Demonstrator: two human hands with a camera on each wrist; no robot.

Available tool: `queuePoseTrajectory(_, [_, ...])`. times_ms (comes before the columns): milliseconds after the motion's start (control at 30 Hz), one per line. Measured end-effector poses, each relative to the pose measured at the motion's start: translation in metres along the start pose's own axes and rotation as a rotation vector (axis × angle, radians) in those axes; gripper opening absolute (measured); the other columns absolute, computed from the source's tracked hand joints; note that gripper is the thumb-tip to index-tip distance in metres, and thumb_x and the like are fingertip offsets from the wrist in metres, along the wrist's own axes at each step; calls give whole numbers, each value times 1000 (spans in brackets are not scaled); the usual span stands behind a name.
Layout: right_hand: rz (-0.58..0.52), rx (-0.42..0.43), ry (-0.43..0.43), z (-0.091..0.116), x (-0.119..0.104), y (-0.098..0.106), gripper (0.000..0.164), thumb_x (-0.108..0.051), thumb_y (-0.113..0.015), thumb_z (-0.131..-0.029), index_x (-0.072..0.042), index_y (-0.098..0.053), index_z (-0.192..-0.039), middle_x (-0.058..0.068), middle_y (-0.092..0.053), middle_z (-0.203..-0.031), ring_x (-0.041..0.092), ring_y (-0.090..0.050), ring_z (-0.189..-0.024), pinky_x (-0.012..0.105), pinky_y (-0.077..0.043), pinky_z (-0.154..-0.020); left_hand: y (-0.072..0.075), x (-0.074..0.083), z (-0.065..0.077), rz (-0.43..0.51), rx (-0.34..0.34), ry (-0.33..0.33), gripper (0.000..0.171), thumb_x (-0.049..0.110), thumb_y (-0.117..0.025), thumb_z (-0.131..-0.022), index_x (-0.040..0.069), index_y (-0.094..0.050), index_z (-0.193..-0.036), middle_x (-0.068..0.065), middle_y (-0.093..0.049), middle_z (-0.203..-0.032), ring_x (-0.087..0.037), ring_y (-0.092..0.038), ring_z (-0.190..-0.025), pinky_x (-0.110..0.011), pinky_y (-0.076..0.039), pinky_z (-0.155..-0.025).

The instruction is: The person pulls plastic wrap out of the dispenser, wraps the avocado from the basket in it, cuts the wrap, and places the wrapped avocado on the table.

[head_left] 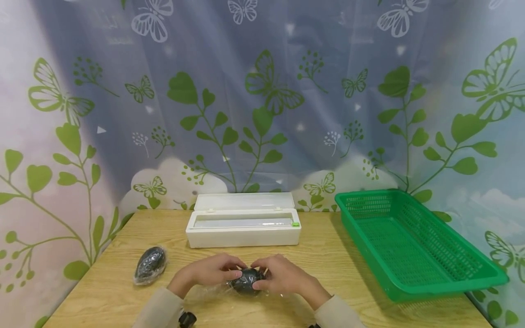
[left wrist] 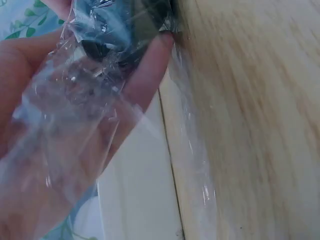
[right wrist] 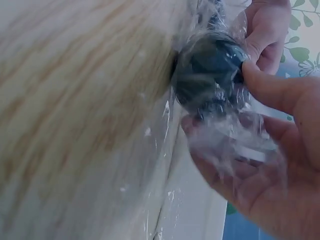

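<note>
A dark, oval avocado (head_left: 245,281) in clear cling film lies low over the wooden table, between both hands. From its left side, my left hand (head_left: 215,269) grips it with thumb and fingers. My right hand (head_left: 283,275) holds the opposite end, its thumb pressing on the near face. Loose, crumpled cling film (left wrist: 65,115) drapes over the left palm in the left wrist view. Seen from the right wrist, bunched film (right wrist: 240,142) gathers across the right fingers below the dark avocado (right wrist: 210,70). More film spreads over the tabletop under the hands.
Another film-wrapped avocado (head_left: 151,264) lies on the left of the table (head_left: 102,296). Behind the hands stands a white cling film dispenser (head_left: 244,238) with its lid raised. A green plastic basket (head_left: 447,288) occupies the right side. A patterned curtain (head_left: 262,150) hangs behind.
</note>
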State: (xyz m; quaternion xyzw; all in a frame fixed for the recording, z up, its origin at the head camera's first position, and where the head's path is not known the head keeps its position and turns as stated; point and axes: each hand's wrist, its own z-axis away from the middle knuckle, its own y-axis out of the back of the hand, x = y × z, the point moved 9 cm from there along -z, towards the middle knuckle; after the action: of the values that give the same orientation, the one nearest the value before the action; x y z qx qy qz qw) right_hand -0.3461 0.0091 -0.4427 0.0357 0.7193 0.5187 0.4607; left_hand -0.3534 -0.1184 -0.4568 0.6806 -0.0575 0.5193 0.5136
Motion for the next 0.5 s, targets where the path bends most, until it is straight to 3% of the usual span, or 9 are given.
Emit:
queuePoseTrajectory(67, [17,-25,9,1,-1,-2,47,-27,-74,-97,-5,-64,-136,7,-77,-103,-1,-68,-81,16,-55,-73,3,-1,0,-13,27,15,37,24,-52,-109,0,-63,-135,-16,-71,-127,-15,-71,-106,-29,-60,-89])
queuePoseTrajectory(167, [37,-41,19,2,-1,-4,45,-32,-68,-101,-7,-62,-138,5,-78,-96,-1,-68,-77,17,-55,-70,15,0,2,-73,141,25,37,26,-53,-109,1,-63,-135,-17,-70,-131,-28,-70,-117,-43,-59,-98])
queuePoseTrajectory(300, [27,-42,-15,2,3,-5,45,-39,-63,-103,-6,-64,-133,0,-77,-85,-2,-66,-68,18,-54,-63,40,7,8,-164,389,-13,31,21,-57,-107,5,-66,-132,-15,-70,-132,-36,-66,-123,-59,-52,-104])
queuePoseTrajectory(433, [43,-21,-60,2,6,-3,46,-42,-62,-103,-3,-68,-126,-1,-75,-78,-1,-63,-63,19,-53,-60,62,14,19,-208,644,-57,24,14,-67,-101,13,-71,-124,-7,-72,-126,-32,-66,-122,-58,-52,-103])
queuePoseTrajectory(500, [67,-1,-76,3,7,-1,48,-44,-62,-102,-2,-70,-121,-2,-74,-76,-1,-61,-62,19,-51,-60,68,16,24,-199,731,-76,21,11,-71,-98,15,-73,-119,-4,-74,-121,-29,-67,-118,-57,-54,-101])
